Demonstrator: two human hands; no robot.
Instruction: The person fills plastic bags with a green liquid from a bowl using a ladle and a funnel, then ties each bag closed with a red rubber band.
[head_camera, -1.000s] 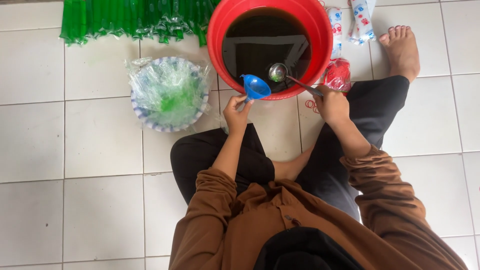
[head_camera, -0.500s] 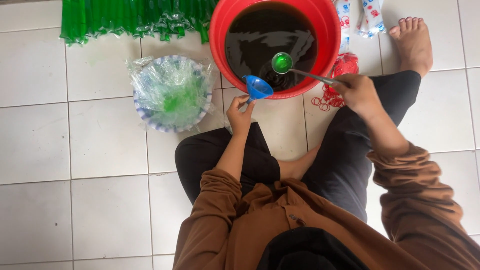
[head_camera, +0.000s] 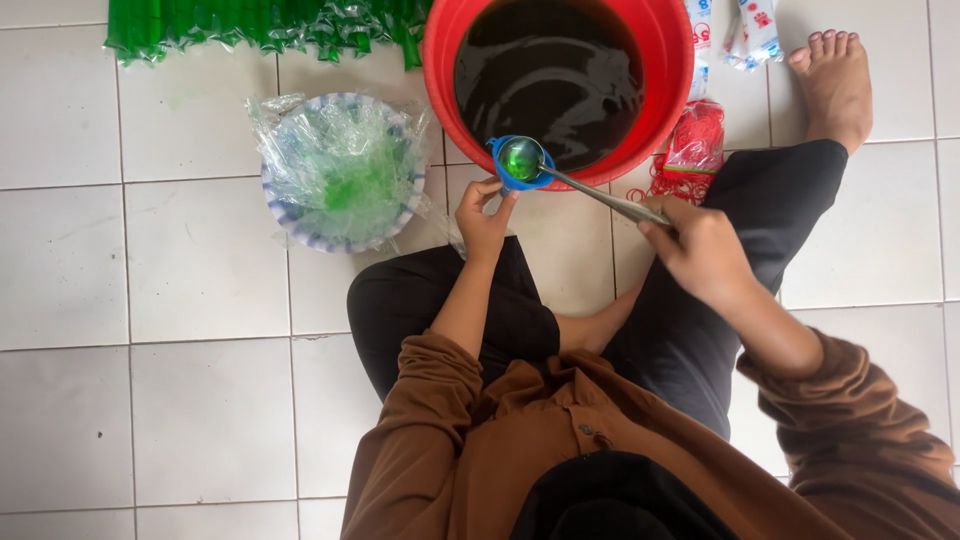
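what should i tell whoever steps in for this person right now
Left hand: holds a blue funnel at the near rim of the red bucket.
Right hand: grips a metal ladle, its bowl full of green liquid and sitting over the funnel.
Bucket holds dark liquid. A basket of clear plastic bags sits to the left; filled green tubes lie along the top.
Done: many tubes filled.
Left: this ladleful is not yet emptied.
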